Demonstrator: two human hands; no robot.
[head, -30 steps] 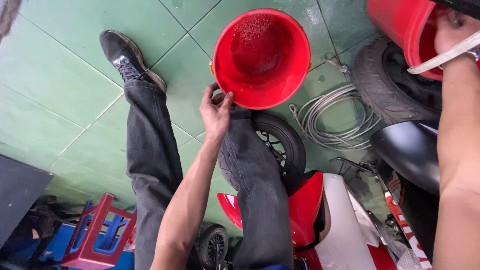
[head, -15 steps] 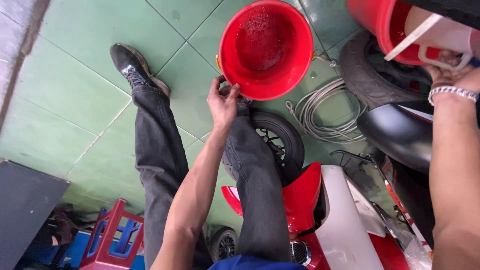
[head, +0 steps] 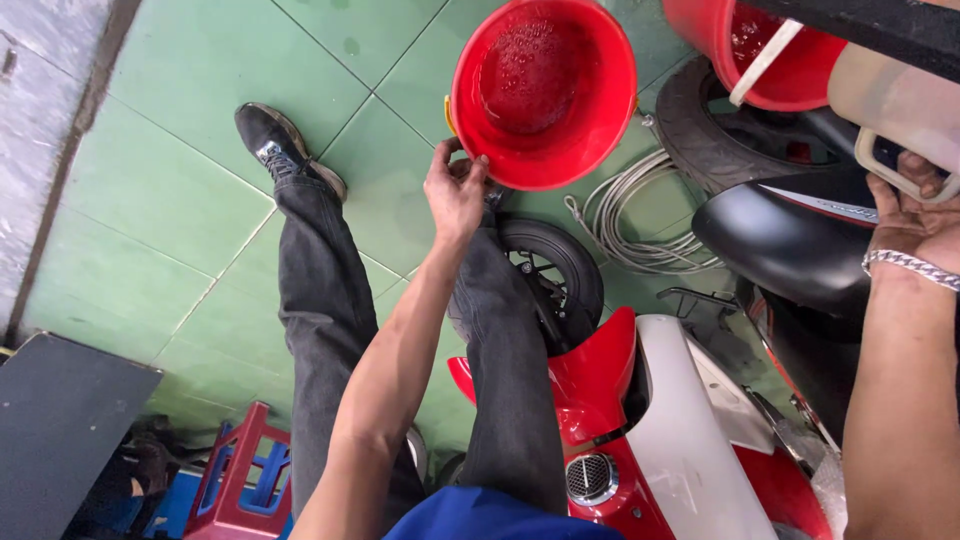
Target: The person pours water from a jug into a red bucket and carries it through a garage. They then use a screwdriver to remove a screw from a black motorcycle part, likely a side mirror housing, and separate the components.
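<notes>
Green floor tiles (head: pixel 180 130) fill most of the view, w/ a grey concrete strip at left and a scooter crowding the right side. Red bucket (head: pixel 543 90) sits on the tiles just past the person's front knee, upright, water w/ bubbles inside; looks partly filled. Left hand (head: pixel 455 190) is at the bucket's near rim, fingers curled onto the edge, thumb side toward the wall. Grip looks closed on the rim, though the bucket isn't lifted as far as I can tell.

Right hand (head: pixel 915 215) is up at the frame's right edge, fingers hooked thru the handle of a pale plastic jug (head: pixel 895 100), a metal bracelet on the wrist. A second red bucket (head: pixel 765 50) w/ a white strap handle is behind the jug, over a loose tyre (head: pixel 720 140).

Progress: water is in the bucket and both containers are in hand; the scooter's small front wheel (head: pixel 555 275) beside the leg looks untouched, no suds or wet patch visible on it or the red-and-white body panel (head: pixel 640 430).

Pose: left arm is extended nearly straight down and fwd, elbow slightly bent; right forearm is vertical, close to the camera. Coiled grey cable (head: pixel 630 225) lies between the bucket and tyre.
</notes>
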